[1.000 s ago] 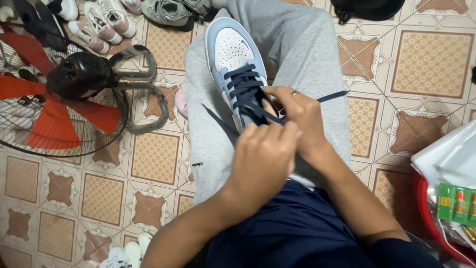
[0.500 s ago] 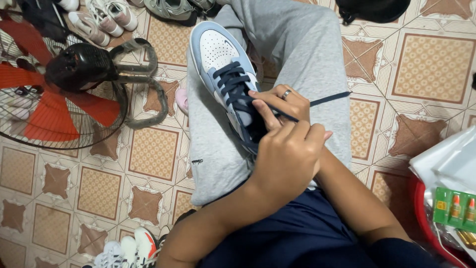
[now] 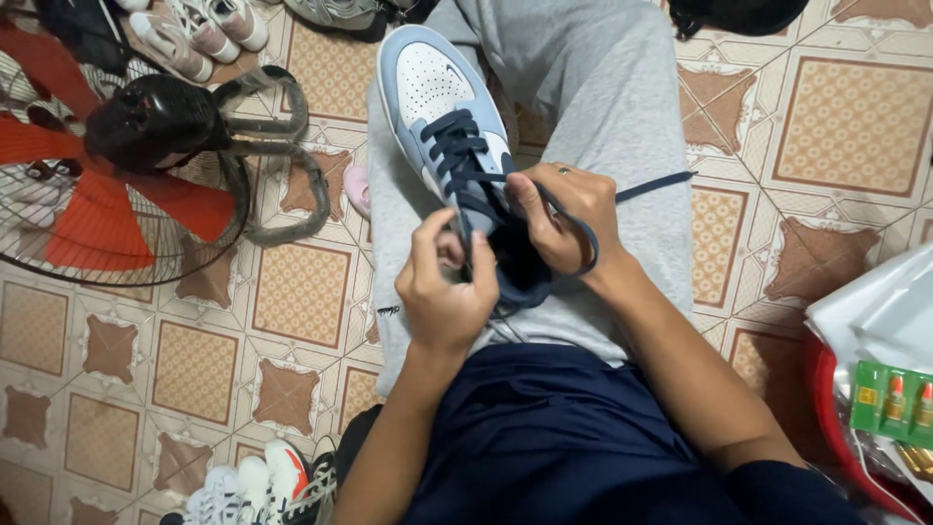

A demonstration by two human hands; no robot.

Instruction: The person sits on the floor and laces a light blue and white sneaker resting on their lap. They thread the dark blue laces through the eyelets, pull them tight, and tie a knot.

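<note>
A light blue and white sneaker [image 3: 432, 92] with dark navy laces [image 3: 457, 156] lies on my grey-trousered lap, toe pointing away. My left hand [image 3: 445, 292] pinches one navy lace end at the shoe's collar. My right hand [image 3: 564, 219], a ring on one finger, grips the other lace, which loops round under the hand; its free end [image 3: 656, 185] trails to the right over my grey trouser leg [image 3: 603, 87]. The shoe's opening is partly hidden behind both hands.
An electric fan with red blades [image 3: 107, 204] lies on the patterned tile floor [image 3: 292, 292] at left. Several shoes [image 3: 194, 29] sit at the top left, another pair [image 3: 262, 481] at the bottom. A red basket with small packets [image 3: 889, 403] stands at right.
My hands have come apart: the left dropped lower and nearer me, the right stays by the shoe's collar with the lace now looped under it. The view has shifted a little.
</note>
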